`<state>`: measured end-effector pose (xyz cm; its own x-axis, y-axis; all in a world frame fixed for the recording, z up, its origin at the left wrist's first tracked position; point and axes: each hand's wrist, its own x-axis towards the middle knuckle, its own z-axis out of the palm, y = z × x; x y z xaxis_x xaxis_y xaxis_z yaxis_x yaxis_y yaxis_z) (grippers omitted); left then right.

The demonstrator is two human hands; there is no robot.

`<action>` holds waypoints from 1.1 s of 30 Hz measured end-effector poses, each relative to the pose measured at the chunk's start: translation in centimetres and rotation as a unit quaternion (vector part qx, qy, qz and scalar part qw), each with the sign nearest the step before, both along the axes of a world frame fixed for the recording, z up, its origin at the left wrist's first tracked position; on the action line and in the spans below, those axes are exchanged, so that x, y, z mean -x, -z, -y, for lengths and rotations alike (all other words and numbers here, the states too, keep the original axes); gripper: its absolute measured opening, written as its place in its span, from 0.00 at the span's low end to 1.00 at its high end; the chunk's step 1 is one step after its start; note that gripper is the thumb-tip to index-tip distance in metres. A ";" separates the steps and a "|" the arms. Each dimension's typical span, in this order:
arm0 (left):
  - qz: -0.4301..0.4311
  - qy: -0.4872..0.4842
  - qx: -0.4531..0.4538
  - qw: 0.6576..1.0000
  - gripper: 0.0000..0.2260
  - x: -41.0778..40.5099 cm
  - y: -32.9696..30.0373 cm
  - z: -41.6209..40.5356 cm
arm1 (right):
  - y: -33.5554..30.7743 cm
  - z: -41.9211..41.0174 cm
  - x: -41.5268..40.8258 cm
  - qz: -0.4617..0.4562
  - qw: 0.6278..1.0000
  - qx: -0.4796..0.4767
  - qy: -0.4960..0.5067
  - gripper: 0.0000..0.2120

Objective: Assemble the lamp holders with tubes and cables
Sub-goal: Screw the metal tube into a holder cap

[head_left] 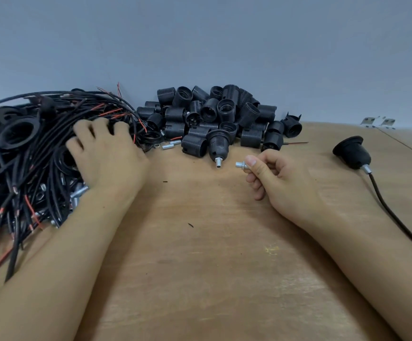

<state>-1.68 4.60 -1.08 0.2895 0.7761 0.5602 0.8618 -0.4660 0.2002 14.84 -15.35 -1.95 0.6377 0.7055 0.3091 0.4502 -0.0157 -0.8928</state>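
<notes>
A: Your right hand (271, 175) pinches a short metal tube (241, 165), smooth and silvery with a collar, between thumb and forefinger. Keep it level.

B: And the left hand (101, 151)?

A: Its fingers spread, slightly bent, into the cable tangle (27, 156); whether they grip one, I cannot tell. Single out one rubbery black cable by its red-tipped end. Beyond your right fingertips lie ribbed black plastic lamp holders (214, 116).

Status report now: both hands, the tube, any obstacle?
Left hand reaching into cable pile. Right hand pinching metal tube. No obstacle on table.
</notes>
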 end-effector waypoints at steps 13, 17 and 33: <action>0.019 -0.024 0.048 0.998 0.18 2.5 -0.7 -1.4 | 0.0 0.2 0.0 0.008 1.000 0.007 0.001 0.11; -0.012 0.002 0.100 0.995 0.17 2.3 -0.9 -1.2 | 0.0 0.3 0.1 0.003 1.000 0.010 -0.003 0.11; 0.024 0.069 0.136 0.988 0.22 1.8 -0.5 -0.6 | 0.2 0.3 -0.1 0.001 1.000 0.014 -0.003 0.11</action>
